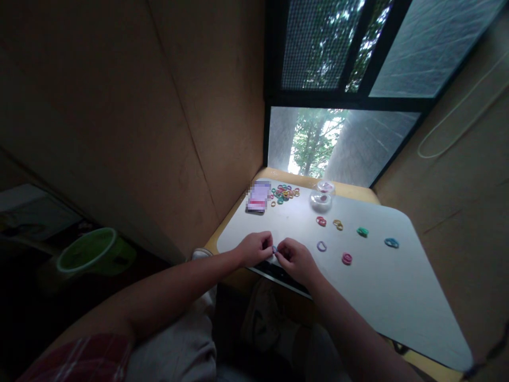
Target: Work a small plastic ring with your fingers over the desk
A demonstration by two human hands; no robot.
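My left hand (255,247) and my right hand (296,260) meet at the near edge of a white mat (382,286), pinching a small bluish elastic band (274,249) between their fingertips. Sorted bands lie apart on the mat: a red one (321,220), a yellow one (338,224), a green one (362,232), a blue one (392,243), a purple one (321,246) and a pink one (347,258). A heap of mixed coloured bands (284,193) lies at the far side.
A clear round container (322,195) stands near the heap, and a purple card pack (257,197) lies left of it. Brown walls close in on both sides, with a window behind. A green bucket (93,253) sits on the floor at the left.
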